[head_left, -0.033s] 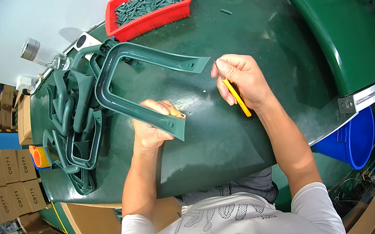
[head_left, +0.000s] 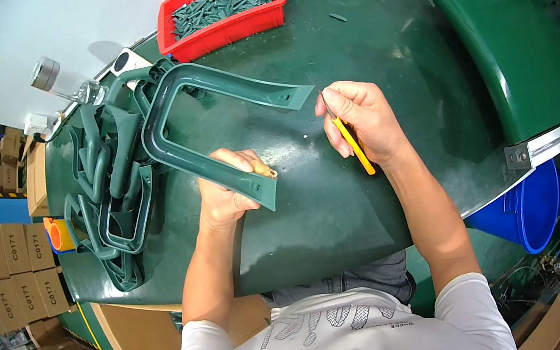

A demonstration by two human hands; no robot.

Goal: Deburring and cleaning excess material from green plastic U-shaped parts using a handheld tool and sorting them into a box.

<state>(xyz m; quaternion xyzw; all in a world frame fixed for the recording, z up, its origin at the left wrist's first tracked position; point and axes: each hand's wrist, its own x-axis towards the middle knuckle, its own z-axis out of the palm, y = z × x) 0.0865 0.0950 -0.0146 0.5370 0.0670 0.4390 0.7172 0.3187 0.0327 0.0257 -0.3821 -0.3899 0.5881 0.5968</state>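
My left hand (head_left: pixel 224 190) is closed around the near arm of a dark green U-shaped plastic handle (head_left: pixel 160 124). Its curved end points left, and its far arm reaches toward my right hand. A tan cover (head_left: pixel 265 169) sits on one finger of the left hand. My right hand (head_left: pixel 362 119) pinches a slim tool with a yellow handle (head_left: pixel 354 146) and a thin metal tip. That tip is close to the end of the handle's far arm; whether they touch I cannot tell.
Several similar green handles (head_left: pixel 100 155) lie piled at left. A red bin (head_left: pixel 230 34) of small green pieces stands at the back, and one loose piece (head_left: pixel 338 17) lies right of it. A glass jar (head_left: pixel 90 92) stands behind the pile. Blue buckets (head_left: pixel 527 207) are below the table's right edge.
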